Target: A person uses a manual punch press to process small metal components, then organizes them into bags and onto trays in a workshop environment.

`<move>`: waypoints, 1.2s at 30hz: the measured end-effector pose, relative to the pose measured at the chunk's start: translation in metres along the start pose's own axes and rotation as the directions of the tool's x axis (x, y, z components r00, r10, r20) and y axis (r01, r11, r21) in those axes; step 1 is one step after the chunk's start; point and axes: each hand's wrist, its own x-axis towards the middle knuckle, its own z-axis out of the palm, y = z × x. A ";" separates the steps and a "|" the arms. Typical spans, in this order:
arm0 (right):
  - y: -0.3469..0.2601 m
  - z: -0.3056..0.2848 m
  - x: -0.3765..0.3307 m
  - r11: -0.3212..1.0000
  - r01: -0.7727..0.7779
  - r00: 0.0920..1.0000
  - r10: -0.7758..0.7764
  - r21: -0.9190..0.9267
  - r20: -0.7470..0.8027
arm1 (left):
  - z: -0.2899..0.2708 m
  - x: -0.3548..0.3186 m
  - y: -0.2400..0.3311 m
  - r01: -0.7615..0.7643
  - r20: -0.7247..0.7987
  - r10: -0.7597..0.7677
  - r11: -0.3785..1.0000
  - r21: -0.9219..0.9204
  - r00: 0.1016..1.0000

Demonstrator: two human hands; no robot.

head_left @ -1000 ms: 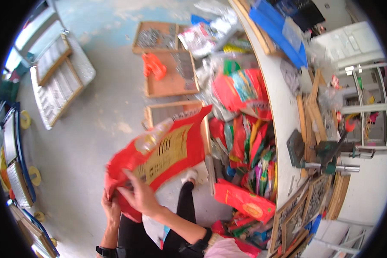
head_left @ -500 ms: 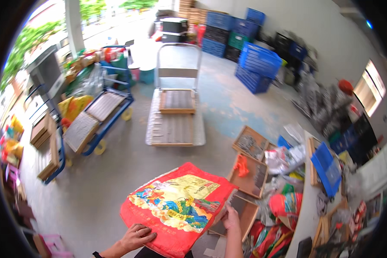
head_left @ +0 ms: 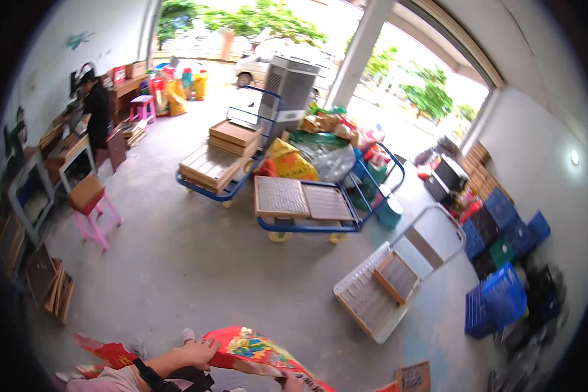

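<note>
A red printed sack [head_left: 258, 347] with a colourful picture on it spans my lap at the lower edge. My left hand [head_left: 199, 353] is closed on its upper left part, with a dark band around the wrist. Only part of my right hand [head_left: 293, 382] shows at the bottom rim, gripping the sack's near side. More red printed material [head_left: 108, 353] lies left of my forearm; whether it belongs to the same sack I cannot tell.
Blue trolleys [head_left: 307, 225] and a silver platform trolley [head_left: 379, 326] carry wooden-framed trays. A pink stool [head_left: 98, 219] holds a box at left. Blue crates [head_left: 496, 304] stand at right. Beyond the stool, a person in dark clothes [head_left: 98, 114] stands by the wall.
My view has swung left, bringing the left wall and the person into sight. The sack has shifted lower in view and is now seen more edge-on, with both hands still on it.
</note>
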 end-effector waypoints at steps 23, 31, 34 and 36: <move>-0.055 0.481 0.206 0.926 -0.264 0.872 0.348 -0.268 0.343 | -0.079 -0.123 -0.439 0.007 -0.521 -0.783 0.556 -0.831 0.340; -0.066 0.604 0.393 0.904 -0.426 0.737 0.370 -0.037 0.566 | -0.102 -0.161 -0.537 0.056 -0.617 -0.752 0.644 -0.763 0.233; -0.106 0.666 0.448 0.677 -0.729 0.289 0.444 -0.106 0.848 | -0.121 -0.170 -0.563 0.151 -0.575 -0.788 0.610 -0.778 0.218; -0.089 0.706 0.526 0.847 -0.525 0.381 0.328 -0.090 0.865 | -0.143 -0.188 -0.587 0.249 -0.574 -0.800 0.599 -0.761 0.174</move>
